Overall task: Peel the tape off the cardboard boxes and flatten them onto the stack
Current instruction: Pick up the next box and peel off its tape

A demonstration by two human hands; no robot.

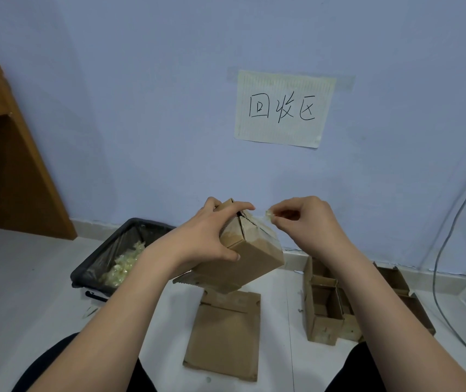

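Observation:
A small brown cardboard box (254, 257) is held up in the air, tilted, in front of the wall. My left hand (206, 236) grips its upper end, fingers over the top flaps and thumb on the near face. Just right of the box top, my right hand (308, 222) pinches the end of a clear tape strip (265, 217) that still runs down onto the box's side. Flattened cardboard (226, 338) lies as a stack on the floor below the box. Several more small boxes (328, 306) stand open on the floor at the right.
A black bin (104, 250) lined with plastic and holding crumpled tape sits on the floor at the left. A wooden desk side (13, 171) stands far left. A paper sign (282, 108) is taped to the wall. Cables (446, 250) hang at the right. My knees frame the bottom.

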